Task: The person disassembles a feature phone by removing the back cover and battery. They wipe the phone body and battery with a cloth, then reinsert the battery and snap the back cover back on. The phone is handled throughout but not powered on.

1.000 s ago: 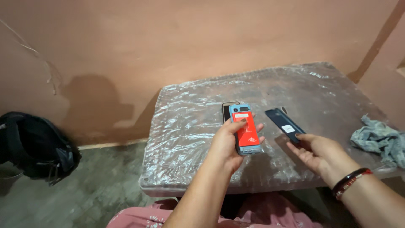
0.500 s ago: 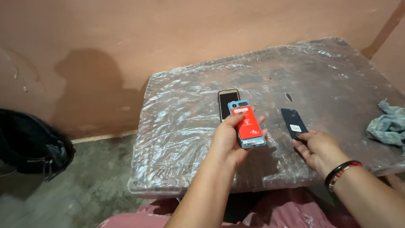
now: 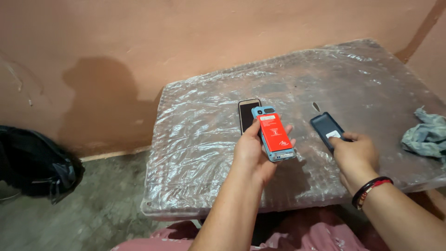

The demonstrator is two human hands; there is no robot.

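Observation:
My left hand (image 3: 254, 155) holds a light-blue phone (image 3: 274, 133) with its back off and a red battery showing, raised a little above the table. My right hand (image 3: 354, 155) rests its fingertips on a dark-blue back cover (image 3: 325, 128) that lies flat on the table to the right. A black phone (image 3: 247, 114) lies face up on the table just behind the held phone. The table (image 3: 204, 139) is wrapped in crinkled clear plastic.
A crumpled grey-blue cloth (image 3: 427, 134) lies at the table's right edge. A small dark piece (image 3: 317, 107) sits behind the cover. On the floor to the left is a black bag (image 3: 32, 162), against a pink wall.
My right hand has brought the dark-blue cover down from the air onto the table. The left hand keeps its hold on the blue phone. The view has shifted to the left.

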